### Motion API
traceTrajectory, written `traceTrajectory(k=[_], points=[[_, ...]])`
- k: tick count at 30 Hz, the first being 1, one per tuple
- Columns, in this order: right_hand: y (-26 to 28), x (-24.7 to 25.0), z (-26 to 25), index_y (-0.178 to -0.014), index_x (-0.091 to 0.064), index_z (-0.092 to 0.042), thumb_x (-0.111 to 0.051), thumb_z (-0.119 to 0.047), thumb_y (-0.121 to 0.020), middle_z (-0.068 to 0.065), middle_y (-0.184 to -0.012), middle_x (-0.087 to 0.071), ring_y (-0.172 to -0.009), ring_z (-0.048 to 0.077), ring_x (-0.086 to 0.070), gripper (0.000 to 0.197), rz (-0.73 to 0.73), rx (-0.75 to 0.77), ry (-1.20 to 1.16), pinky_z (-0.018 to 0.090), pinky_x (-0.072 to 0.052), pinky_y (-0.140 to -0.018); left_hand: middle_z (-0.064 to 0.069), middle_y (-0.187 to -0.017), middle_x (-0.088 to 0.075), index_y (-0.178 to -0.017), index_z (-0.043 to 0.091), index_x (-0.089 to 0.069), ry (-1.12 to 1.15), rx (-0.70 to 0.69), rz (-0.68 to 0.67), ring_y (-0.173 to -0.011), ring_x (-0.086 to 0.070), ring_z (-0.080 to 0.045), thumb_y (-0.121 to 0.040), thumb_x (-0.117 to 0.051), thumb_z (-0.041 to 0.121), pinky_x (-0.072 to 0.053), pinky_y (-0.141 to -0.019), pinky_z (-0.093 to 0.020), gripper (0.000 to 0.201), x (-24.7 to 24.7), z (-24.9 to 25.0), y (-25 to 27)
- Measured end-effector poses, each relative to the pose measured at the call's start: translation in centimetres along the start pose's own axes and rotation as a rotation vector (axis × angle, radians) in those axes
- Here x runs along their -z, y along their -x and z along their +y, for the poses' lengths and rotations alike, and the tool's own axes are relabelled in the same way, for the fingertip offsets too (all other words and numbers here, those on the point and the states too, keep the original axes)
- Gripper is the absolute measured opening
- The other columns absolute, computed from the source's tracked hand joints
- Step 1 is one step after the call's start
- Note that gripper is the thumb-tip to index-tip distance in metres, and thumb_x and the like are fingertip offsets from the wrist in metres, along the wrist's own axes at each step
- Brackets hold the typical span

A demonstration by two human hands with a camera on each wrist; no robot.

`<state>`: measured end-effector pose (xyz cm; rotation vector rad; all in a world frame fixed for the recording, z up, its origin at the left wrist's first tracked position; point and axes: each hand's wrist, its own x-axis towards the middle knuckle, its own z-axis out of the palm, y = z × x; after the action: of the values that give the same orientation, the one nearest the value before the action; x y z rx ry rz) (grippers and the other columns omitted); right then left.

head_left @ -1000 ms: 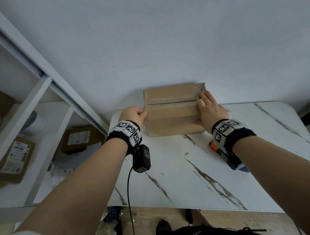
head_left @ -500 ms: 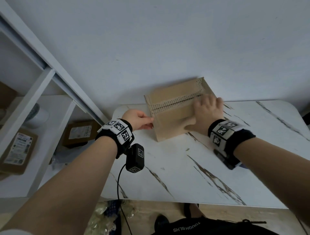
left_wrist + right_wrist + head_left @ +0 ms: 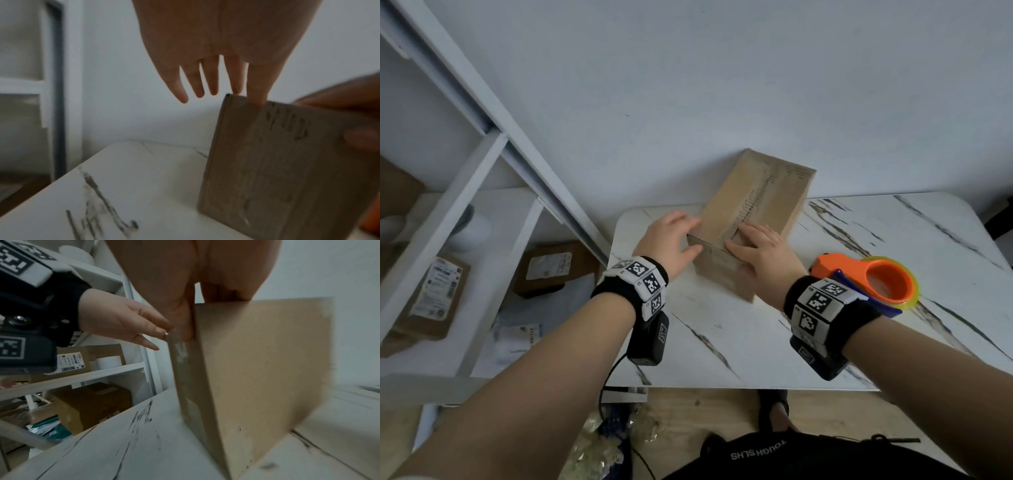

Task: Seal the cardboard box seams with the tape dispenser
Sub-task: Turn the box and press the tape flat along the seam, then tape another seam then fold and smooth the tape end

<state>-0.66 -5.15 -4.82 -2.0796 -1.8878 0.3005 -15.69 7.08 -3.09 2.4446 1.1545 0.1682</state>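
Observation:
A brown cardboard box (image 3: 753,212) stands on the white marble table (image 3: 756,342), its long side running away from me and a perforated seam along its top. My left hand (image 3: 674,236) touches the box's near left corner with straight fingers; in the left wrist view its thumb (image 3: 257,95) meets the top edge of the box (image 3: 277,162). My right hand (image 3: 760,250) lies flat on the near end of the top, thumb pointing left. The orange tape dispenser (image 3: 873,284) lies on the table just right of my right wrist, held by neither hand.
White shelving (image 3: 482,240) stands left of the table and holds labelled cardboard parcels (image 3: 434,291). A plain wall runs right behind the box. The table's front edge is near my body, with wood floor below.
The box has turned from lying crosswise to pointing away from me. My right hand slid to its near end, my left hand opened at the near corner, and the tape dispenser came into view.

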Motion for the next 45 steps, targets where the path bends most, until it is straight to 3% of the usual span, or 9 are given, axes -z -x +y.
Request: traceTrajectory(k=[3,12,18,24,29,33,38,41,45], points=[[1.4,-0.3,0.7,-0.094,-0.076,-0.008,-0.055,-0.007,-0.074,0.028,-0.107,-0.068,-0.101,0.05,-0.063,0.029,0.097,0.06,0.002,0.062,-0.046,-0.086,-0.001,-0.15,-0.035,-0.134,0.031,-0.046,-0.014,-0.039,-0.076,-0.137,-0.032,-0.018,-0.084,-0.063,0.033,-0.025,-0.112,-0.03,0.053,-0.9,0.7,1.4],[3.7,0.5,-0.8,-0.084,-0.077,-0.002,-0.067,-0.002,-0.079,0.017,-0.108,-0.069,-0.103,0.038,-0.062,0.01,0.261,-0.127,-0.243,0.047,-0.052,-0.084,0.004,-0.147,-0.041,-0.12,0.028,-0.062,-0.152,-0.201,0.02,-0.134,-0.035,-0.02,-0.091,-0.054,0.027,-0.029,-0.109,-0.031,0.03,-1.3,1.6,4.2],[5.6,0.4,0.9,-0.114,-0.066,-0.007,-0.06,-0.016,-0.088,0.013,-0.127,-0.056,-0.121,0.03,-0.047,0.028,0.285,-0.323,-0.204,0.038,-0.039,-0.1,0.006,-0.144,-0.045,-0.125,0.025,-0.057,-0.105,-0.173,0.046,-0.135,-0.036,-0.015,-0.095,-0.046,0.018,-0.025,-0.111,-0.027,0.034,-2.1,1.5,4.8],[7.5,0.3,6.8,-0.128,-0.049,-0.004,-0.057,-0.041,-0.087,0.019,-0.13,-0.05,-0.121,0.037,-0.043,0.056,0.093,-0.711,0.074,0.043,-0.035,-0.102,0.001,-0.143,-0.046,-0.125,0.018,-0.058,-0.052,-0.136,0.062,-0.137,-0.034,-0.013,-0.095,-0.043,0.012,-0.021,-0.113,-0.025,0.034,-3.1,2.5,4.2],[8.3,-0.3,10.9,-0.122,-0.04,0.0,-0.062,-0.024,-0.085,0.019,-0.107,-0.059,-0.101,0.037,-0.058,0.049,-0.146,-0.922,0.052,0.042,-0.043,-0.086,-0.001,-0.138,-0.052,-0.12,0.016,-0.062,0.01,-0.104,0.108,-0.134,-0.04,-0.014,-0.094,-0.047,0.009,-0.026,-0.114,-0.028,0.031,-3.5,3.1,3.8],[8.1,-0.3,13.0,-0.116,-0.042,0.001,-0.057,-0.014,-0.088,0.011,-0.078,-0.053,-0.071,0.029,-0.053,0.036,-0.195,-0.91,0.003,0.035,-0.042,-0.062,-0.007,-0.133,-0.056,-0.115,0.009,-0.065,0.071,-0.076,0.173,-0.131,-0.045,-0.018,-0.091,-0.05,0.002,-0.028,-0.114,-0.031,0.029,-3.9,3.8,4.0],[6.4,3.3,13.7,-0.1,-0.058,-0.003,-0.052,-0.02,-0.088,0.014,-0.084,-0.057,-0.075,0.029,-0.05,0.022,-0.064,-0.807,-0.086,0.032,-0.04,-0.068,-0.004,-0.136,-0.054,-0.117,0.012,-0.064,-0.012,-0.049,0.14,-0.132,-0.043,-0.016,-0.091,-0.049,0.004,-0.028,-0.114,-0.028,0.031,-3.3,4.8,3.7],[5.2,6.8,12.6,-0.09,-0.061,-0.007,-0.047,-0.021,-0.089,0.014,-0.083,-0.057,-0.079,0.03,-0.051,0.02,0.087,-0.715,-0.261,0.031,-0.036,-0.067,0.001,-0.128,-0.06,-0.11,0.02,-0.068,-0.088,-0.011,0.067,-0.121,-0.052,-0.018,-0.088,-0.051,0.013,-0.04,-0.104,-0.031,0.028,-2.0,6.1,3.3],[4.6,10.6,9.0,-0.075,-0.063,-0.005,-0.047,-0.031,-0.09,0.014,-0.072,-0.06,-0.072,0.031,-0.054,0.034,0.309,-0.541,-0.32,0.034,-0.039,-0.063,0.002,-0.124,-0.063,-0.116,0.022,-0.063,0.028,0.014,0.124,-0.115,-0.056,-0.018,-0.095,-0.04,0.021,-0.043,-0.098,-0.03,0.031,0.5,9.2,2.6]])
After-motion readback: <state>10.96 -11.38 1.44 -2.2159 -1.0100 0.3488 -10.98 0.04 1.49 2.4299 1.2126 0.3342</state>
